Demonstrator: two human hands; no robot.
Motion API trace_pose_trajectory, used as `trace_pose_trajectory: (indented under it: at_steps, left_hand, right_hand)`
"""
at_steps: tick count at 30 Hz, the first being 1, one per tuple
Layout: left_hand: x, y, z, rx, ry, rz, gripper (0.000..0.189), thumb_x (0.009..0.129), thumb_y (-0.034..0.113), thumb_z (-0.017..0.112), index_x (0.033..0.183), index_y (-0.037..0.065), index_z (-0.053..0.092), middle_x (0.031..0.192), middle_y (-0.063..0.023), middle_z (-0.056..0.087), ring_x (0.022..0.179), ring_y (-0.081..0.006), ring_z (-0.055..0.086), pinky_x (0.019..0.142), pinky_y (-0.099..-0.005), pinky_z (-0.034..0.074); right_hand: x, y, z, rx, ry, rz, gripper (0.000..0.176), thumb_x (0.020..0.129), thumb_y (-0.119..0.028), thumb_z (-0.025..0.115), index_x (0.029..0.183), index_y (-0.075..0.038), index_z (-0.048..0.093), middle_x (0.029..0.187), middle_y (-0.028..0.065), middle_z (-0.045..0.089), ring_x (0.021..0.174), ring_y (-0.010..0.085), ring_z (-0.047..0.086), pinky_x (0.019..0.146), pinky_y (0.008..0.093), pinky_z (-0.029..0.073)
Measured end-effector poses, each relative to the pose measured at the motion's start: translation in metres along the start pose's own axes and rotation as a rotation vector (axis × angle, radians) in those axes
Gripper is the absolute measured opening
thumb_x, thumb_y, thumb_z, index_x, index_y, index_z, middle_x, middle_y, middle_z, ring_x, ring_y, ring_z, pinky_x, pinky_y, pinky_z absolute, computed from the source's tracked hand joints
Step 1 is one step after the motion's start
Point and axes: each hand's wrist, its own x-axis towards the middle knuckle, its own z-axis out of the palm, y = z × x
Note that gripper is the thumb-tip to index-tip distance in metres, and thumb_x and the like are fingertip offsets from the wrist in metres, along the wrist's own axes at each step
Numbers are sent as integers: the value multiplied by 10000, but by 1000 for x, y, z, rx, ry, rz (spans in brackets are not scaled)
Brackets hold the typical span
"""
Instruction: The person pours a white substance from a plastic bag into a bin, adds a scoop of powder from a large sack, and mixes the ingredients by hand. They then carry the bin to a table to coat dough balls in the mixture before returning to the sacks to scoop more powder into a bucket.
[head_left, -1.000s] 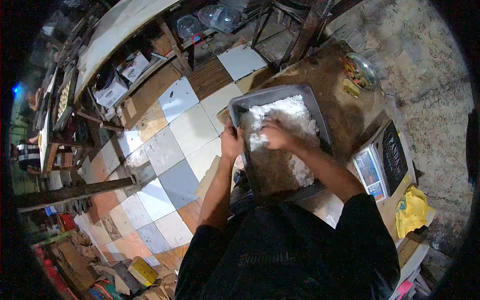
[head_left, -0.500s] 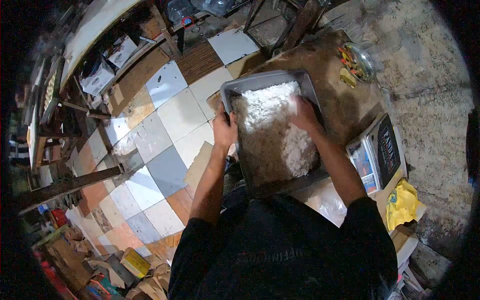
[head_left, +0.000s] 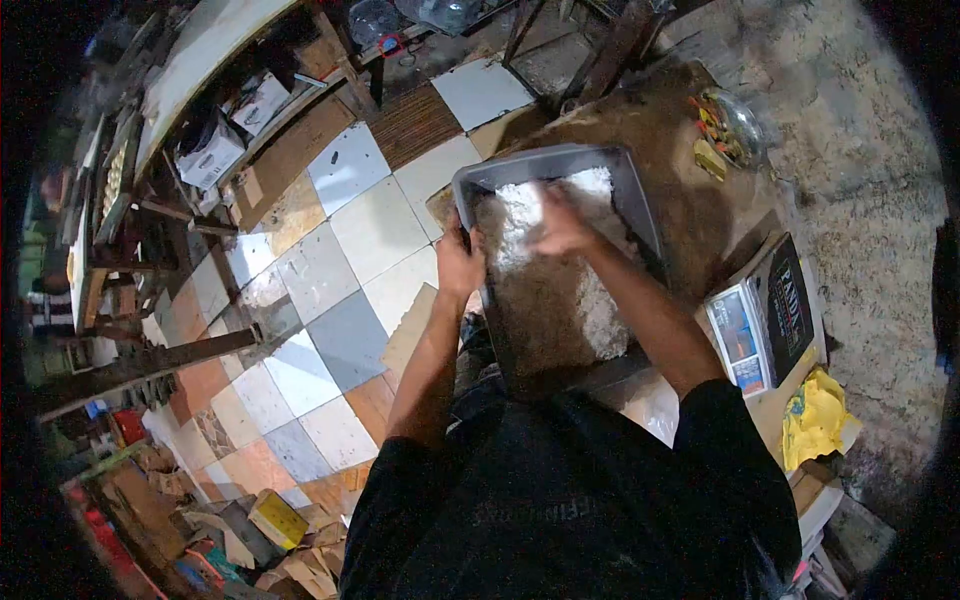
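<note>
A grey rectangular plastic bin point(head_left: 640, 205) sits tilted in front of me, one end close to my body. My left hand point(head_left: 460, 262) is closed on its left rim. Inside lie a brown, grainy layer point(head_left: 540, 310) and clumps of a white, crumbly material point(head_left: 600, 325), brightest toward the far end. My right hand point(head_left: 562, 228) reaches in over the white material near the far end, touching or just above it. Its fingers are smeared by motion, so whether they hold anything cannot be made out.
A brown work surface point(head_left: 640, 115) carries a clear container of coloured bits point(head_left: 735, 125) and a yellowish block point(head_left: 710, 160). At right are a black box point(head_left: 785, 310) and yellow crumpled plastic point(head_left: 815, 420). Left are floor tiles point(head_left: 345, 340), a wooden beam point(head_left: 150, 375) and cardboard scraps point(head_left: 240, 525).
My right hand has swept left across the bin, and the white material has shifted and spread, baring brown on the right. The view has moved slightly; my left hand stays on the rim.
</note>
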Motion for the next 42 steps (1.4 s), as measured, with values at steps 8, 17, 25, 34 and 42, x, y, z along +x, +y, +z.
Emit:
trace_pose_trajectory:
  at_steps: [8,17,25,34,42]
  left_hand:
    - [0,9,-6,4,-124,-162,466,876,16,435,1324,-57,326,955,-85,576,863,-143,530,795,-262,431]
    - [-1,6,-3,-140,-98,-169,461,859,23,451,1298,-80,352,1032,-144,590,921,-177,536,839,-272,415]
    - [-3,-4,1,-213,-34,-126,405,860,29,453,1251,-66,408,874,-90,584,781,-130,523,719,-255,440]
    - [-2,9,-3,-149,-53,-148,440,870,14,445,1292,-78,364,807,-62,570,707,-111,493,648,-251,436]
    - [-2,4,0,-194,-21,-99,410,855,1,464,1257,-58,408,898,-110,606,801,-154,545,744,-259,443]
  right_hand:
    - [40,-5,-9,-242,-276,-302,834,583,-201,768,1265,82,381,1151,247,539,1081,347,524,958,388,396]
    - [19,23,-5,-156,-111,-449,366,656,-293,708,863,-2,629,1001,195,613,1052,316,526,935,403,399]
    - [-66,35,-48,-163,-216,-254,827,660,-297,704,1328,12,329,1338,221,370,1248,381,344,1049,444,279]
    - [-3,35,-30,148,-115,60,721,710,-307,650,1333,-70,377,1347,246,332,1277,372,272,1080,443,227]
    - [-60,41,-52,21,-263,66,713,686,-405,716,1244,-44,458,1220,196,494,1196,350,412,1026,428,319]
